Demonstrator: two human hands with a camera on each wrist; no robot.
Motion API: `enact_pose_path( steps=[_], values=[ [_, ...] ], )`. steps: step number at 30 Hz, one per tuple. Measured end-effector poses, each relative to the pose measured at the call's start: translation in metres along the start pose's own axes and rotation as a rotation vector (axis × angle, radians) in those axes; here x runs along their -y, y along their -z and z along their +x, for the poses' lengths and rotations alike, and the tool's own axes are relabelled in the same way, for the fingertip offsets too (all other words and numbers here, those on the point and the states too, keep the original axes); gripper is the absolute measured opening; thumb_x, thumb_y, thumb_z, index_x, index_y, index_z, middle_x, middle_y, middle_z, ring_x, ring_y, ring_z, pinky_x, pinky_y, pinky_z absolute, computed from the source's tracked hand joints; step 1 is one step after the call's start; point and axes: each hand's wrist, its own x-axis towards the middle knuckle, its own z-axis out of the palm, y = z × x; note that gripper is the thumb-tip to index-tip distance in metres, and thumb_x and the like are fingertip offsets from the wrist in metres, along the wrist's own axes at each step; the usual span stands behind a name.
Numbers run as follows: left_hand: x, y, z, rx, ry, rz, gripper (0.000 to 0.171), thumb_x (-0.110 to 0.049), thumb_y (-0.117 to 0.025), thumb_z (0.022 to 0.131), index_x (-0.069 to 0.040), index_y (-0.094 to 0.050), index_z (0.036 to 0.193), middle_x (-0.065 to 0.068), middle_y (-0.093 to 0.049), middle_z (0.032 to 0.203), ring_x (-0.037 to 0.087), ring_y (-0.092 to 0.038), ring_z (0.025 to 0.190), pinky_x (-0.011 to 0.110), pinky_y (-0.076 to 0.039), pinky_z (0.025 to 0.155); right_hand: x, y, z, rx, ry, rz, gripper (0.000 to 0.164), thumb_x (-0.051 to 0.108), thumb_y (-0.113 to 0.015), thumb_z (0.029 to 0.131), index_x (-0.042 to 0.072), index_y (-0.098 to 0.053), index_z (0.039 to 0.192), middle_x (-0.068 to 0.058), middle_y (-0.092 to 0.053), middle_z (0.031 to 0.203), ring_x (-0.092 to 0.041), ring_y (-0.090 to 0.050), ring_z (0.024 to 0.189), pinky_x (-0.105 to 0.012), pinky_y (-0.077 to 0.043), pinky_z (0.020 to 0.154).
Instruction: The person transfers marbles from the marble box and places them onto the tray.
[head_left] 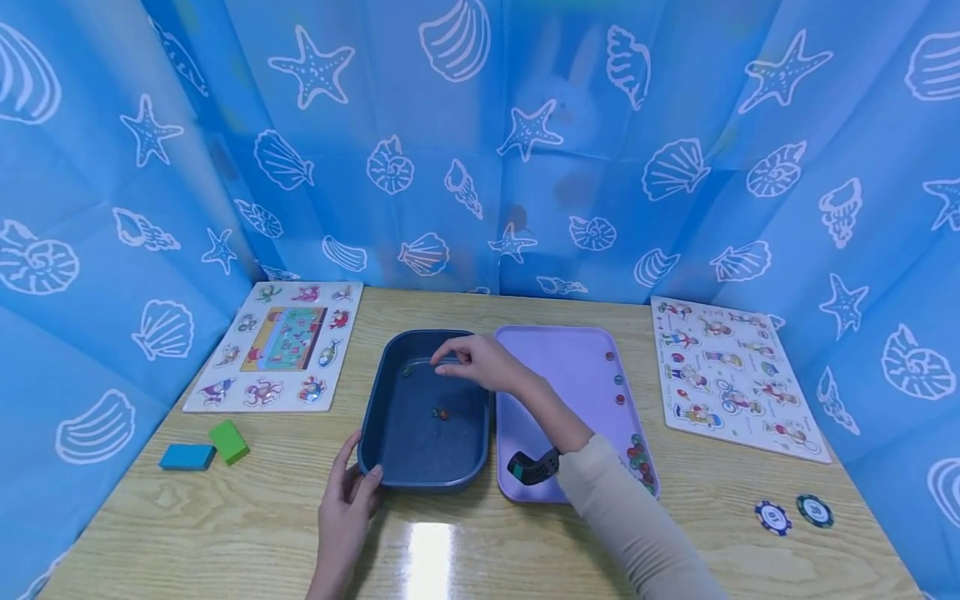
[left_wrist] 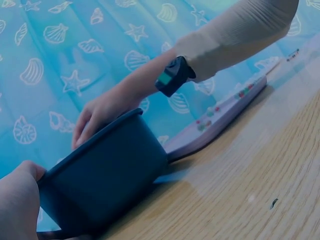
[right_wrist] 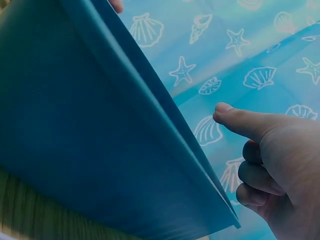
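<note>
A dark blue plastic bin (head_left: 483,433) stands on the wooden table. My left hand (head_left: 347,500) holds its near left corner, the thumb (left_wrist: 32,170) over the rim and the fingers low on the outside. Above the bin's right side is my right hand (head_left: 480,362), its index finger reaching out and the other fingers bent, with nothing seen in its grasp. Several marbles lie in the bin: a green marble (head_left: 407,371) toward the far left, and a small red and green group (head_left: 440,413) near the middle.
Right of the bin, a lilac tray (head_left: 555,350) carries red and green marbles (head_left: 637,458) along its right side. Picture puzzle boards flank both, one left (head_left: 225,333), one right (head_left: 735,375). Blue (head_left: 187,457) and green blocks (head_left: 228,442) lie left, poker chips (head_left: 772,517) right.
</note>
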Motion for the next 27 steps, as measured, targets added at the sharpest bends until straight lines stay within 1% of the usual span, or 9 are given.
enact_pose_path(
  steps=[4, 6, 8, 11, 14, 18, 21, 25, 27],
  values=[
    [0.001, 0.000, 0.000, 0.002, -0.012, -0.019, 0.051, -0.023, -0.055, 0.090, -0.037, -0.035, 0.135, 0.017, -0.053, 0.117, 0.010, -0.058, 0.088, 0.020, -0.051, 0.066, 0.003, -0.002, 0.005, 0.019, -0.011, 0.002, 0.019, 0.030, -0.060, 0.085, 0.022, -0.066, 0.101, 0.000, -0.038, 0.051, -0.015, -0.037, 0.046, -0.023, -0.033, 0.046],
    [0.001, 0.000, 0.000, 0.004, -0.014, -0.028, 0.052, -0.020, -0.055, 0.090, -0.036, -0.035, 0.135, 0.017, -0.054, 0.116, 0.010, -0.058, 0.087, 0.021, -0.052, 0.065, 0.003, -0.005, 0.010, 0.035, -0.015, -0.004, 0.019, 0.029, -0.060, 0.085, 0.021, -0.066, 0.101, 0.001, -0.037, 0.051, -0.015, -0.037, 0.046, -0.022, -0.032, 0.046],
    [0.001, 0.000, 0.000, 0.008, -0.009, -0.033, 0.052, -0.020, -0.055, 0.090, -0.036, -0.035, 0.135, 0.017, -0.053, 0.117, 0.011, -0.059, 0.089, 0.021, -0.052, 0.066, 0.003, -0.009, 0.014, 0.056, -0.018, -0.006, 0.020, 0.028, -0.061, 0.085, 0.020, -0.066, 0.102, 0.002, -0.037, 0.051, -0.014, -0.036, 0.046, -0.022, -0.032, 0.047],
    [0.000, 0.000, 0.000, 0.012, -0.003, -0.022, 0.052, -0.022, -0.054, 0.090, -0.035, -0.034, 0.136, 0.017, -0.052, 0.119, 0.015, -0.058, 0.093, 0.021, -0.052, 0.067, 0.003, -0.015, 0.022, 0.092, -0.018, -0.008, 0.022, 0.027, -0.062, 0.084, 0.016, -0.066, 0.103, 0.002, -0.036, 0.050, -0.014, -0.035, 0.045, -0.022, -0.032, 0.046],
    [-0.001, 0.001, -0.001, 0.010, 0.000, -0.014, 0.052, -0.024, -0.054, 0.090, -0.036, -0.033, 0.136, 0.018, -0.050, 0.122, 0.020, -0.058, 0.098, 0.021, -0.052, 0.069, 0.004, -0.022, 0.030, 0.134, -0.033, -0.013, 0.021, 0.024, -0.064, 0.083, 0.016, -0.067, 0.102, 0.003, -0.037, 0.049, -0.013, -0.036, 0.045, -0.022, -0.031, 0.046],
    [-0.001, 0.001, -0.001, 0.007, -0.010, -0.025, 0.052, -0.023, -0.055, 0.090, -0.034, -0.034, 0.136, 0.018, -0.049, 0.122, 0.023, -0.056, 0.102, 0.021, -0.052, 0.069, 0.007, -0.027, 0.038, 0.198, -0.056, -0.046, 0.022, 0.024, -0.066, 0.081, 0.018, -0.067, 0.103, 0.004, -0.038, 0.048, -0.011, -0.037, 0.044, -0.021, -0.032, 0.045],
    [-0.002, 0.001, -0.001, 0.012, -0.019, -0.024, 0.053, -0.024, -0.056, 0.089, -0.032, -0.034, 0.137, 0.019, -0.050, 0.122, 0.018, -0.058, 0.096, 0.020, -0.051, 0.065, 0.008, -0.028, 0.043, 0.237, -0.061, -0.086, 0.024, 0.023, -0.067, 0.081, 0.018, -0.066, 0.103, 0.003, -0.039, 0.048, -0.011, -0.038, 0.044, -0.021, -0.033, 0.045],
    [-0.003, 0.002, -0.001, 0.011, -0.016, -0.005, 0.053, -0.026, -0.056, 0.089, -0.033, -0.034, 0.136, 0.018, -0.052, 0.120, 0.011, -0.058, 0.083, 0.020, -0.049, 0.060, 0.010, -0.027, 0.049, 0.279, -0.060, -0.132, 0.023, 0.022, -0.067, 0.081, 0.018, -0.067, 0.103, 0.004, -0.041, 0.048, -0.011, -0.039, 0.045, -0.020, -0.035, 0.047],
    [-0.003, 0.002, -0.001, 0.010, -0.013, -0.006, 0.053, -0.025, -0.056, 0.089, -0.034, -0.034, 0.136, 0.017, -0.052, 0.119, 0.010, -0.058, 0.081, 0.020, -0.048, 0.060, 0.011, -0.028, 0.053, 0.301, -0.052, -0.149, 0.022, 0.022, -0.067, 0.081, 0.018, -0.067, 0.103, 0.004, -0.042, 0.049, -0.010, -0.040, 0.046, -0.020, -0.035, 0.048]
  ],
)
